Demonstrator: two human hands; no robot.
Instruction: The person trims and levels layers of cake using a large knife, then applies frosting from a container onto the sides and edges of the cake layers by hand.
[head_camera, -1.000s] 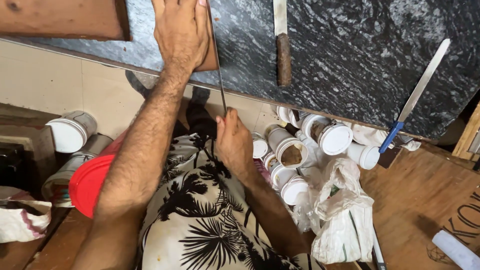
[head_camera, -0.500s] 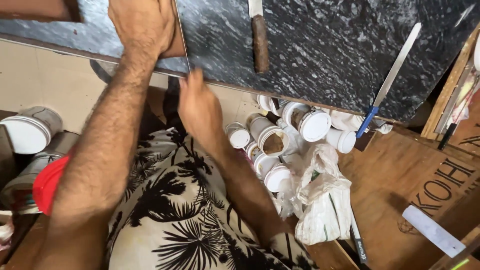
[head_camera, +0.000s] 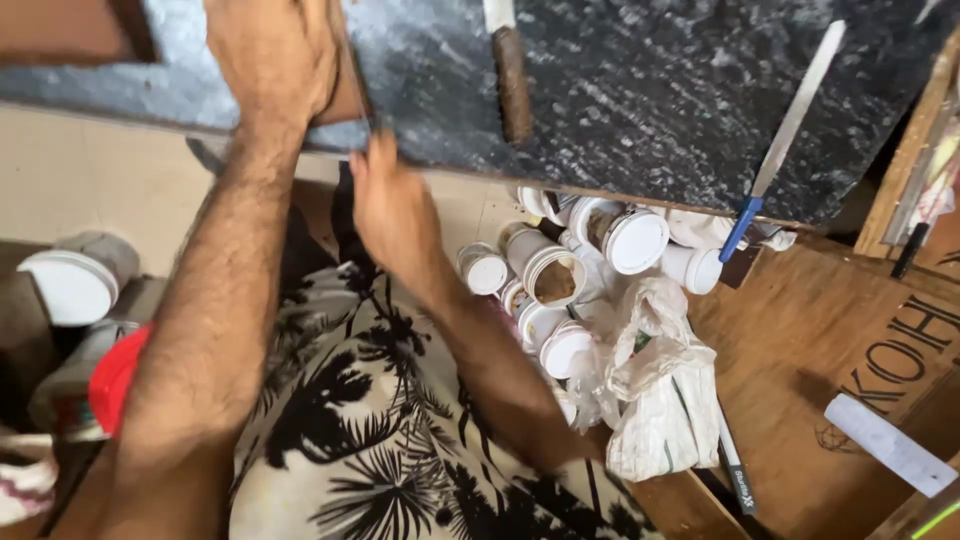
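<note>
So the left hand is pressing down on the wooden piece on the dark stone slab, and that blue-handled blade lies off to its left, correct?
Not quite. In the head view the left hand does press on the wooden piece on the dark stone slab, but the blue-handled blade lies far off to its right, near the slab's right end, its handle past the slab's edge above the white jars.

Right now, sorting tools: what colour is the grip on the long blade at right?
Blue grip, clearest in the head view.
</note>
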